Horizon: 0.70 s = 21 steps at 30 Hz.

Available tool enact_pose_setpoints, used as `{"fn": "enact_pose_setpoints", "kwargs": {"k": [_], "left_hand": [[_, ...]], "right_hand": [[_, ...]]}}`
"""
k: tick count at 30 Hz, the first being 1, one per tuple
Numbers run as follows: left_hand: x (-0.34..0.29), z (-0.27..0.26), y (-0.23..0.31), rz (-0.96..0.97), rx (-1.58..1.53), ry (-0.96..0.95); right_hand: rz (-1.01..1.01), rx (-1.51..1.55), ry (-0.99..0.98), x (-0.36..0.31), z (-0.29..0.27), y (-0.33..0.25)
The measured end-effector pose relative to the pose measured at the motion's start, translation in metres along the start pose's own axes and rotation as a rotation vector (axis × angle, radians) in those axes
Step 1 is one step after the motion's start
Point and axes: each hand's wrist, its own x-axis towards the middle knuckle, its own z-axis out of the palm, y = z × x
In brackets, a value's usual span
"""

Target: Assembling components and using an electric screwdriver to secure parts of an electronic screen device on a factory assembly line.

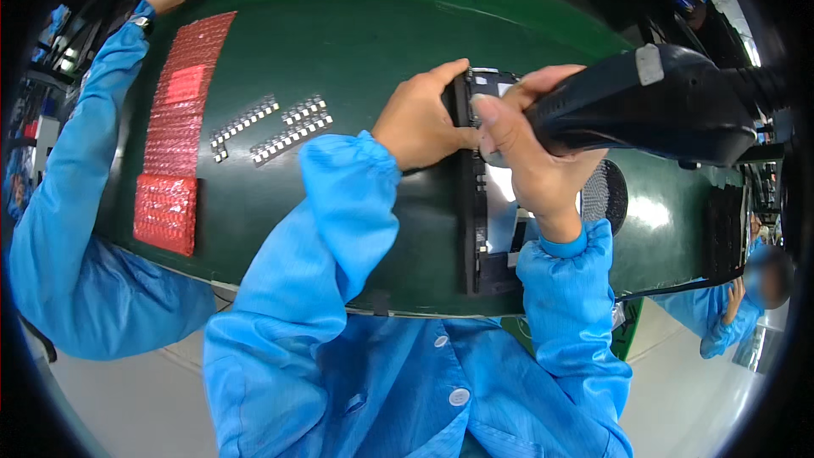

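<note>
In front of me lies a long black-framed electronic unit [473, 246] with pale, shiny panels inside. My left hand [428, 119] grips its upper left edge, thumb and fingers spread along the frame. My right hand [538, 148] is over the unit, closed around the narrow end of a bulky black hand tool [644, 106] that looks like an electric screwdriver. The tool's wide end rises toward the upper right, with a dark cable behind it. It covers part of my fingers, and its working tip is hidden.
On the green table [365, 34], several small black-and-white parts [292, 131] lie in rows. Left of them are red bubble wrap [174, 131] and a red bubble-wrap packet [165, 214]. A round dark mesh piece [606, 195] sits right of the unit. A co-worker's blue sleeve [72, 170] reaches along the left.
</note>
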Motion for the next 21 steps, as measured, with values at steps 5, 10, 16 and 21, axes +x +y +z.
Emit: {"fn": "enact_pose_setpoints", "kwargs": {"k": [5, 10, 16, 21], "left_hand": [[-0.03, 0.01, 0.044, -0.1, 0.114, 0.006], [-0.086, -0.003, 0.046, 0.19, 0.572, 0.118], [-0.089, -0.101, 0.043, -0.08, 0.827, 0.314], [-0.085, -0.126, 0.032, -0.102, 0.897, 0.206]], "right_hand": [[0.106, 0.086, 0.105, 0.001, -0.013, -0.001], [0.066, 0.431, -0.038, 0.01, -0.023, 0.006], [0.145, 0.28, 0.057, 0.009, -0.035, 0.005], [0.053, 0.43, 0.059, 0.001, -0.009, 0.009]]}}
